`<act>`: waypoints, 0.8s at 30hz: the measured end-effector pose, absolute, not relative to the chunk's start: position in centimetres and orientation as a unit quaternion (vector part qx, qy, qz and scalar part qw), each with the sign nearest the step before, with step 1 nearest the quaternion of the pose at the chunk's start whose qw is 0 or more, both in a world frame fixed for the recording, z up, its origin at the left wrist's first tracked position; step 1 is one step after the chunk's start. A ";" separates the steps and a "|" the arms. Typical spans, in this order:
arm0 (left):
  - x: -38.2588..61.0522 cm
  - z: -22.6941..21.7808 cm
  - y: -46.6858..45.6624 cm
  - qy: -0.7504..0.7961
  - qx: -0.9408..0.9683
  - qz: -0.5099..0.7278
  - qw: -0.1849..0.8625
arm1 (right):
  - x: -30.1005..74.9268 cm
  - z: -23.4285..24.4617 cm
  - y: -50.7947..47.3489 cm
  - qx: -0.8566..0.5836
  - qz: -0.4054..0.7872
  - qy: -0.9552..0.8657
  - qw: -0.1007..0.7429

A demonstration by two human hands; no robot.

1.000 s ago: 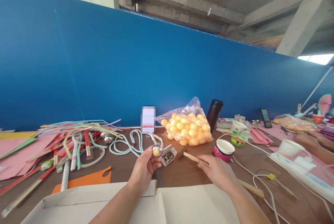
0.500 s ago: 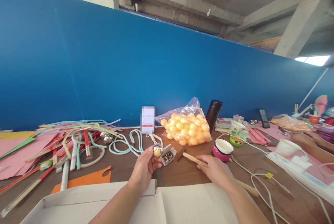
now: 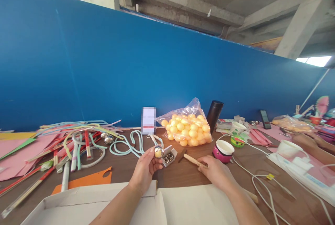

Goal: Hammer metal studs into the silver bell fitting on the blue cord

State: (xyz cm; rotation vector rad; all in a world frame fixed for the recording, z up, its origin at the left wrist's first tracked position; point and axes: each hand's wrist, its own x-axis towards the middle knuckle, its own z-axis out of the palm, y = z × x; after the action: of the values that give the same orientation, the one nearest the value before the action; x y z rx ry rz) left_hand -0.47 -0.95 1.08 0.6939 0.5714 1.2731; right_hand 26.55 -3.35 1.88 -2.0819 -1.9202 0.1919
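Bright craft colours spreading over a brown bench [image 3: 183,174] beneath a deep blue wall [image 3: 131,67].

A silver ball with a yellow patch [image 3: 158,151] is shining beside a white box of silvery pins [image 3: 169,156]. A clear bag is glowing with orange-yellow balls [image 3: 187,127]. A black cylinder [image 3: 214,115], a pink cup with a white rim [image 3: 223,150], mint-green cords [image 3: 131,143], pink paper [image 3: 18,155] and an orange sheet [image 3: 86,179] are lying around a pale cardboard box [image 3: 183,205].

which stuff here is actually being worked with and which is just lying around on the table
In hand or close by:
- left hand holds a shiny ball
- right hand on a small hammer
- little box of metal bits

Lying about:
- bag of yellow balls
- black flask
- coloured strips
- pink cup
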 end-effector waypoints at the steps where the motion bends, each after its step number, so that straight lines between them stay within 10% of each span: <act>1: -0.5 1.1 -0.9 0.259 0.314 0.574 0.711 | 26.5 1.9 -3.4 -0.725 0.067 -0.669 0.150; 24: -0.3 0.7 -0.6 0.267 0.334 0.571 0.701 | 20.6 4.4 -3.1 -0.643 0.064 -0.737 0.198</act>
State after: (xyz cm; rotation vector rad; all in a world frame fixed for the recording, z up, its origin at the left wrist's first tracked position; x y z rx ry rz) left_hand -0.34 -0.63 0.67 0.7438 0.5944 1.2707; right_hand 20.65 -3.11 4.37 -1.7997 -2.0635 0.1800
